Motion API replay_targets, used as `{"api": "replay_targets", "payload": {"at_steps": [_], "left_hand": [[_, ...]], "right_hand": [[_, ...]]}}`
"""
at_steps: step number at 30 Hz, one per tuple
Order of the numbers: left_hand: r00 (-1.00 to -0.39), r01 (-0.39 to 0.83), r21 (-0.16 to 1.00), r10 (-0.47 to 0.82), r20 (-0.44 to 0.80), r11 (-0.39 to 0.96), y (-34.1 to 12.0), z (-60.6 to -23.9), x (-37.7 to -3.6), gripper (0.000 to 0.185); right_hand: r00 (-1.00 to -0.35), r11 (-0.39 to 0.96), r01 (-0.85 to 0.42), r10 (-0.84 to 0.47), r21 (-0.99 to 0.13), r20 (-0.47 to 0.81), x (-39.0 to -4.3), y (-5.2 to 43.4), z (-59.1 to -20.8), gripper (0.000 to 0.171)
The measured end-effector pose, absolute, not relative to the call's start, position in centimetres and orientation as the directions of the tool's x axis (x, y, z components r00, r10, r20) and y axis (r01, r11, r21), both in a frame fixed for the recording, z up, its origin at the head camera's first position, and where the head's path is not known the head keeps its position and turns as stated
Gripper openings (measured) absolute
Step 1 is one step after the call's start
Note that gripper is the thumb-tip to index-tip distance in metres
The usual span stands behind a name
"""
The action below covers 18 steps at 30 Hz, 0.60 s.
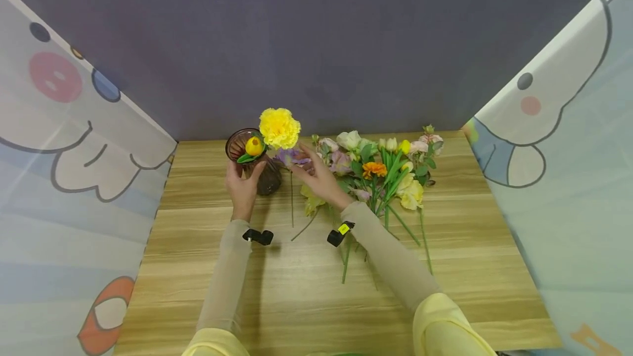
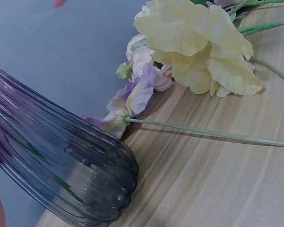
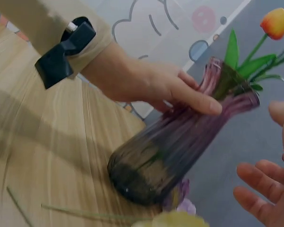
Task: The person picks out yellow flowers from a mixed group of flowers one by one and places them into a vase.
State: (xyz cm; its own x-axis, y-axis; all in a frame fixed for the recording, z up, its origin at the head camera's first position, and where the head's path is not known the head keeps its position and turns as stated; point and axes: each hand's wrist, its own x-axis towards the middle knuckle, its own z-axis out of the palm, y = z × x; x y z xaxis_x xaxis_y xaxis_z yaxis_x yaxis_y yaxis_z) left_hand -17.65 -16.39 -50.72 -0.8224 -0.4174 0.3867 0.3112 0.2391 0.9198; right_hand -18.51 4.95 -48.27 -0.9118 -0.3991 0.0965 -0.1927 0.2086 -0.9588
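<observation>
My left hand (image 1: 244, 179) grips a ribbed purple glass vase (image 1: 269, 179) standing at the back left of the wooden table (image 1: 316, 290). In the right wrist view the left hand's fingers (image 3: 189, 94) curl round the upper part of the vase (image 3: 175, 142). A big yellow carnation (image 1: 279, 127) and a yellow-orange tulip (image 1: 254, 146) stand in it. My right hand (image 1: 316, 174) hovers just right of the vase with straight, spread fingers (image 3: 267, 198) and holds nothing. A purple flower (image 2: 132, 99) lies on the table beside the vase base (image 2: 85, 184), under the right hand.
A loose bunch of cut flowers (image 1: 386, 172) lies at the back right of the table, stems pointing toward me. A pale yellow bloom (image 2: 199, 47) lies near the purple one. Cartoon-printed panels (image 1: 74, 142) close both sides; a grey wall (image 1: 316, 43) stands behind.
</observation>
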Motion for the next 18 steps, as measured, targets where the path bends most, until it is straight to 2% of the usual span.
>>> {"api": "replay_targets", "payload": {"at_steps": [5, 12, 18], "left_hand": [[-0.821, 0.314, 0.918, -0.418, 0.390, 0.240, -16.5, -50.5, -17.6, 0.056], [-0.820, 0.318, 0.915, -0.412, 0.398, 0.250, -16.5, -50.3, -17.5, 0.056], [-0.824, 0.319, 0.913, -0.400, 0.400, 0.255, -16.6, -50.3, -17.2, 0.055]], "right_hand": [[-0.936, 0.241, -0.218, -0.326, -0.946, 0.133, -17.9, 6.9, -49.6, 0.052], [-0.933, 0.289, -0.357, -0.150, -0.888, 0.326, -16.7, 10.3, -51.7, 0.029], [-0.918, 0.430, -0.363, -0.015, -0.827, 0.395, -15.0, 14.0, -53.8, 0.023]]}}
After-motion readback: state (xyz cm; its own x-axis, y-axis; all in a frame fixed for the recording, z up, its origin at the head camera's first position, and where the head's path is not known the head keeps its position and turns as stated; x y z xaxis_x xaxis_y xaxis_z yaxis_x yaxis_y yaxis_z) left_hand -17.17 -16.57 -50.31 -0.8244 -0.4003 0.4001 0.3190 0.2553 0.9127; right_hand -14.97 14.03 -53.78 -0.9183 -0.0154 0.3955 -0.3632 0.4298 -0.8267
